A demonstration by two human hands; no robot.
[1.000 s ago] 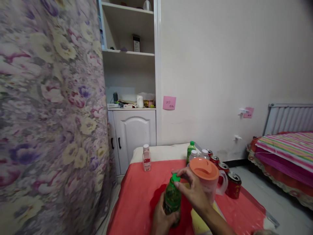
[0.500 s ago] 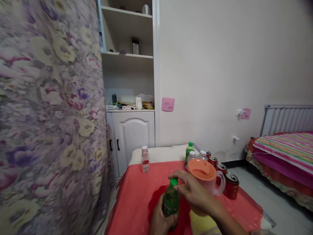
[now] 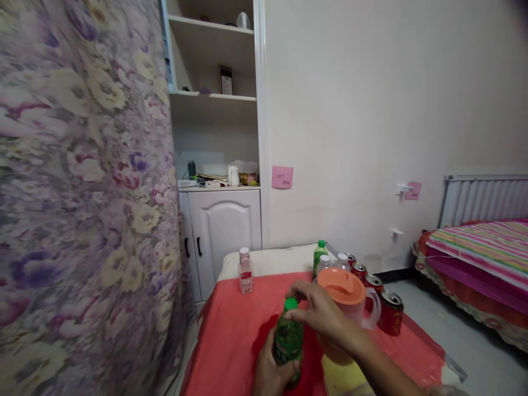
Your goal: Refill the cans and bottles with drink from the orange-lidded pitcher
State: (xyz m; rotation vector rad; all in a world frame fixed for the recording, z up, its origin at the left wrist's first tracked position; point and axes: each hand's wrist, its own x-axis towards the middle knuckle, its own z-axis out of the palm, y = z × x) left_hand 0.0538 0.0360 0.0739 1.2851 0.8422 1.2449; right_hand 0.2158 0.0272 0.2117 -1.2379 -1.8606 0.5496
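A green bottle [image 3: 289, 340] stands near the front of the red-covered table [image 3: 231, 330], leaning slightly. My left hand [image 3: 272, 366] is wrapped round its lower body. The fingers and thumb of my right hand [image 3: 315, 311] close on the bottle's green cap [image 3: 290, 304]. Just beyond my right forearm is a clear pitcher with an orange lid [image 3: 341, 285], partly hidden by that arm. Under the forearm lies a yellow cloth [image 3: 342, 375].
Several red cans [image 3: 391, 312] line the table's right side. Behind the pitcher stand another green bottle [image 3: 319, 257] and white-capped clear bottles [image 3: 324, 263]. A clear bottle with a red label [image 3: 246, 275] stands at the back left. A floral curtain [image 3: 91, 209] hangs at left.
Both hands stay on the green bottle. My right hand and the cap have shifted slightly left, and the right fingers have changed their angle on the cap.
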